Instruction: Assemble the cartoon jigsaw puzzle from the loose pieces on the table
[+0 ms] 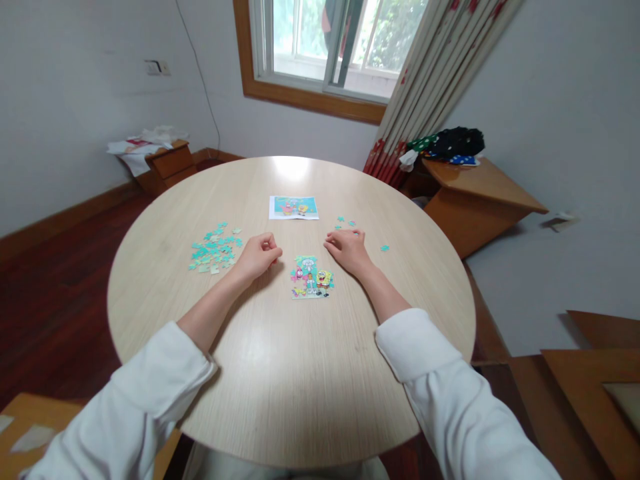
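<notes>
A partly assembled jigsaw puzzle (311, 279) with cartoon figures lies on the table between my hands. My left hand (259, 256) rests on the tabletop to its upper left, fingers curled in and no piece visible in them. To the puzzle's upper right, my right hand (347, 248) lies palm down, with its fingers loosely stretched to the left and slightly apart; the underside is hidden. Left of my left hand is a spread pile of teal and pale puzzle pieces (215, 250). A few loose pieces (341, 219) lie just beyond my right hand, and a single teal piece (385, 248) sits to its right.
A reference picture (295, 207) lies on the round wooden table (280, 380), beyond the puzzle. Past the table are a window (340, 47), a curtain (430, 73), a small cabinet (173, 165) at left, and a tilted wooden cabinet (475, 200) with cloths at right.
</notes>
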`<state>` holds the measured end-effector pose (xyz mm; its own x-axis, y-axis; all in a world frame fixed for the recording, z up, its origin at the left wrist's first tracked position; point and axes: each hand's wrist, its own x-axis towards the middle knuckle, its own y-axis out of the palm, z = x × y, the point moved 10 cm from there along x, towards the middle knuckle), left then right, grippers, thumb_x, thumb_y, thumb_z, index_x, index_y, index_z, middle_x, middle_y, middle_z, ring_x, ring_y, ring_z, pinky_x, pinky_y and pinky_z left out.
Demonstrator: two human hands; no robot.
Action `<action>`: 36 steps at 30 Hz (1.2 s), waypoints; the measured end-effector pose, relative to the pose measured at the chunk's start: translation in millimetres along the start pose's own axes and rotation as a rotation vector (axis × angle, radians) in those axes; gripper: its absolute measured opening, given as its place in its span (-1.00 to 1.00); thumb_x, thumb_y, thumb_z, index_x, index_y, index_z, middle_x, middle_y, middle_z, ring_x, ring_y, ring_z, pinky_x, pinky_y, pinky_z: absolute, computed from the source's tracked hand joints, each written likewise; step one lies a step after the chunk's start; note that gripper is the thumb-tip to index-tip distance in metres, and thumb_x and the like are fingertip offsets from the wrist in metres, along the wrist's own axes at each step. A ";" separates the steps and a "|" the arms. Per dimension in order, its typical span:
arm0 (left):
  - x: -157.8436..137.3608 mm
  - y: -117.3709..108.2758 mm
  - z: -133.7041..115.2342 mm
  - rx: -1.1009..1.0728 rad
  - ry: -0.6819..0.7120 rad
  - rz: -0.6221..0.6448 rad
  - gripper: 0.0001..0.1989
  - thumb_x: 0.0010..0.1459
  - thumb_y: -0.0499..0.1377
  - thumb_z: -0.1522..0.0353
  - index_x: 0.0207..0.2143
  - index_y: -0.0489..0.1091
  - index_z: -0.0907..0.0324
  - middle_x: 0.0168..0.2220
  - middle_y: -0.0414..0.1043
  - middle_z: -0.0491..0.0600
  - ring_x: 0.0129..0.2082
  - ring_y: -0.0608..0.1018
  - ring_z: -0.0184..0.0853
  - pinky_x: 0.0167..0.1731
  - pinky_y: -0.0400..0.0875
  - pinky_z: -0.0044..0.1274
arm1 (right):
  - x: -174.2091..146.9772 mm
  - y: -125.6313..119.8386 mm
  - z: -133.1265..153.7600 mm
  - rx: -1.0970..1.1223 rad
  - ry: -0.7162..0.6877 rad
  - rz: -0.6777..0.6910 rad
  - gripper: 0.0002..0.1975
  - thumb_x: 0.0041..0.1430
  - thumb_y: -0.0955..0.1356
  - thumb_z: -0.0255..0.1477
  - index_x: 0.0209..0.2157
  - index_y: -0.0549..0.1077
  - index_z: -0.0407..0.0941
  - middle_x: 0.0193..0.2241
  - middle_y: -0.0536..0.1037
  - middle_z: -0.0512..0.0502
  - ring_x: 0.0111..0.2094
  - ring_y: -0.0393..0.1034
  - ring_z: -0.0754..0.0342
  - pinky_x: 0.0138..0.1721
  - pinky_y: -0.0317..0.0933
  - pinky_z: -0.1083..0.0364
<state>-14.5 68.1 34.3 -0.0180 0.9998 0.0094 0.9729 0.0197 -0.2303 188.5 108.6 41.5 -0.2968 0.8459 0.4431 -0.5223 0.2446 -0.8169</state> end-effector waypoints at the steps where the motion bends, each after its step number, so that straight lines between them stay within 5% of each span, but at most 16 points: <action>1: 0.0 0.1 -0.3 0.000 0.000 0.000 -0.86 -0.25 0.08 0.45 -0.67 0.11 0.15 -0.77 0.18 -0.22 -0.73 0.23 -0.49 -0.66 0.08 -0.64 | 0.3 0.2 -0.9 0.007 0.008 0.004 -0.88 0.13 0.30 -0.42 -0.44 0.44 -0.11 -0.30 0.59 -0.11 -0.22 0.40 0.00 -0.03 -0.11 -0.08; 16: 0.7 0.1 0.1 -0.003 -0.004 0.003 -0.87 -0.26 0.09 0.44 -0.67 0.12 0.15 -0.78 0.18 -0.22 -0.73 0.23 -0.49 -0.67 0.07 -0.64 | 1.1 1.5 3.4 -0.005 -0.049 0.021 -0.81 0.19 0.23 -0.44 -0.30 0.46 -0.14 -0.31 0.55 -0.17 -0.26 0.38 -0.01 -0.17 0.16 0.04; 36: 2.9 -0.9 5.4 -0.008 -0.002 -0.001 -0.88 -0.21 0.10 0.44 -0.64 0.15 0.15 -0.78 0.18 -0.21 -0.74 0.22 -0.49 -0.70 0.05 -0.65 | 1.6 1.8 -8.7 0.087 0.022 -0.009 -0.79 0.17 0.19 -0.46 -0.37 0.45 -0.12 -0.37 0.53 -0.14 -0.32 0.37 0.01 -0.23 0.19 0.07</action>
<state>-16.6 71.0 29.3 -0.0199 0.9998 0.0073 0.9747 0.0211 -0.2223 194.0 114.5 37.6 -0.2742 0.8543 0.4415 -0.5926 0.2114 -0.7773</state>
